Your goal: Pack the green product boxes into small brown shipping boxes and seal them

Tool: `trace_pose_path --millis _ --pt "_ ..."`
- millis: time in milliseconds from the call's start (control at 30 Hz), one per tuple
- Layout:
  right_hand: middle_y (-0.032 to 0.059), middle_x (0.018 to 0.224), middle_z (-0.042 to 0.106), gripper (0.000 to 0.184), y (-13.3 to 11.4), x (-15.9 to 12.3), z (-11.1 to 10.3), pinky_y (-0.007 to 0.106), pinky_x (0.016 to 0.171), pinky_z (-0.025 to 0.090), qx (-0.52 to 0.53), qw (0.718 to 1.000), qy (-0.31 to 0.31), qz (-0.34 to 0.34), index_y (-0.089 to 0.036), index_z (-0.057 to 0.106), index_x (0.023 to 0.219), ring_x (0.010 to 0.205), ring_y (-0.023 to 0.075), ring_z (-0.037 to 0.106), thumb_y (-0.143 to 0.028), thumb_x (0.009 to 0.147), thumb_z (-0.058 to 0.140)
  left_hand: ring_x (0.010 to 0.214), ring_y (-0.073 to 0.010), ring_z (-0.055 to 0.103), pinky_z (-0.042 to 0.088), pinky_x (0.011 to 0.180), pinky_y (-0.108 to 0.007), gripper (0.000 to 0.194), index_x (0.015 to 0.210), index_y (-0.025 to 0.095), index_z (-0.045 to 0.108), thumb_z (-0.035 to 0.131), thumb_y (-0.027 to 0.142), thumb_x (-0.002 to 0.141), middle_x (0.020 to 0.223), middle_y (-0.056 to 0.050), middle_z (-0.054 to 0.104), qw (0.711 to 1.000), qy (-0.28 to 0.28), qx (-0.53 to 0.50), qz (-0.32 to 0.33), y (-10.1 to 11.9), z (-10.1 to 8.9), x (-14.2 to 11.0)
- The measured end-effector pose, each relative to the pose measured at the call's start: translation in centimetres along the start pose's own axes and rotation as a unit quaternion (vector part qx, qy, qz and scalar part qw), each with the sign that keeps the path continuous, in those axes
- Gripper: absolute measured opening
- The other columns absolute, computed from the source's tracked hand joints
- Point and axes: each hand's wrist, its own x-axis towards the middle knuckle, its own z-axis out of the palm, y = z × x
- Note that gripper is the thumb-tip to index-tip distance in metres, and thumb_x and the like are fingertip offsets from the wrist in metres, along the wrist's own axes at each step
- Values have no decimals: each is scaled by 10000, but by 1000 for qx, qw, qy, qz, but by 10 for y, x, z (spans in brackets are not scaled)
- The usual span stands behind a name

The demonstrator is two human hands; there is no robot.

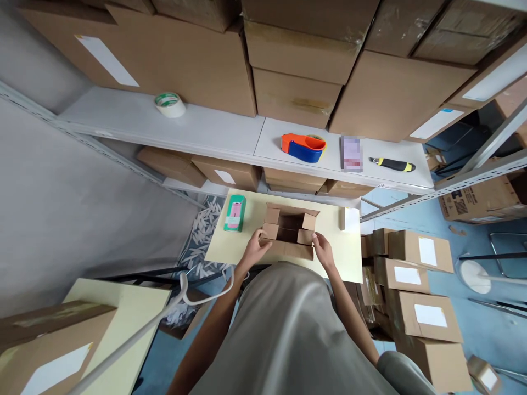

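Note:
A small cardboard box point(290, 249) stands on the pale yellow table point(329, 266) with its top flaps spread apart. Its inside looks dark, and I cannot make out anything in it. My left hand point(256, 249) grips the near left corner, thumb and fingers pinching the flap there. At the near right corner, my right hand point(323, 249) pinches the edge with its fingertips. To the left on the table lies a green box with a pink picture point(235, 214). A small white box point(349, 219) rests at the table's right side.
Above the table, a shelf point(222, 131) carries a tape roll point(170, 105), an orange and blue tape dispenser point(303, 148) and a black and yellow utility knife point(393, 164). Large cartons point(296, 99) fill its back. Stacked boxes point(428, 312) stand at right; a curved white rod point(164, 312) crosses lower left.

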Motion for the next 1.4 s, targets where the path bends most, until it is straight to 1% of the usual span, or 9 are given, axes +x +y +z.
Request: trace_pose_path --millis 100,200,267,433,600,800,933,1167,1400 --pt "241 1370 775 911 -8 7 6 509 1042 600 -75 997 -6 25 -145 563 1575 1234 398 766 -827 972 581 1660 -375 387 447 1273 -500 876 1689 267 404 737 182 883 1808 -187 322 994 -22 95 46 6 3 -5" --pt "295 1435 717 873 -21 12 17 533 1051 571 -205 978 31 -20 -104 465 1649 1271 440 730 -660 1005 664 1702 -456 272 466 1259 -558 1041 1785 328 236 722 111 891 1888 -181 -65 979 -24 192 59 18 6 -6" --pt "306 1530 643 720 -33 16 25 544 1104 534 -281 952 68 -100 -97 466 1654 1369 441 659 -484 1065 616 1718 -491 171 379 1308 -638 1036 1773 329 297 721 57 868 1884 -166 -133 963 -18 255 91 28 7 -2" --pt "206 1612 616 492 -65 40 43 557 1280 395 -389 870 -23 -301 -154 639 1536 1583 369 459 -162 1058 521 1756 -380 44 118 1397 -691 816 1580 279 621 624 -37 827 1870 -112 227 906 -104 354 206 55 16 24" --pt "204 1406 757 417 -78 65 58 563 1388 229 -443 826 -93 -336 -144 822 1315 1569 359 483 -100 981 576 1727 -331 252 68 1413 -684 549 1360 212 772 511 16 919 1692 -163 553 891 -146 370 218 75 32 55" --pt "216 1306 778 300 -74 57 37 567 1407 187 -440 831 -73 -332 -151 880 1124 1573 389 458 -133 957 632 1738 -386 190 55 1403 -711 427 1295 149 801 567 91 943 1635 -212 601 896 -87 383 206 73 11 58" --pt "172 1415 739 279 -70 39 12 608 1391 193 -398 861 -23 -316 -198 830 1172 1582 378 442 -218 1018 598 1739 -421 158 75 1393 -730 412 1373 206 786 618 219 997 1713 -169 523 918 -50 354 172 69 -11 45" --pt "157 1414 721 252 -36 32 -25 615 1326 311 -313 910 83 -257 -216 759 1153 1554 372 467 -223 1013 550 1736 -381 193 234 1416 -606 547 1499 232 709 610 169 964 1774 -81 452 952 45 284 101 57 -37 43" --pt "187 1541 652 364 1 43 -21 590 1283 354 -333 916 123 -189 -164 742 1252 1538 388 463 -131 988 494 1701 -427 274 247 1399 -594 486 1425 136 719 610 234 962 1699 -171 543 960 70 271 18 16 -48 74"
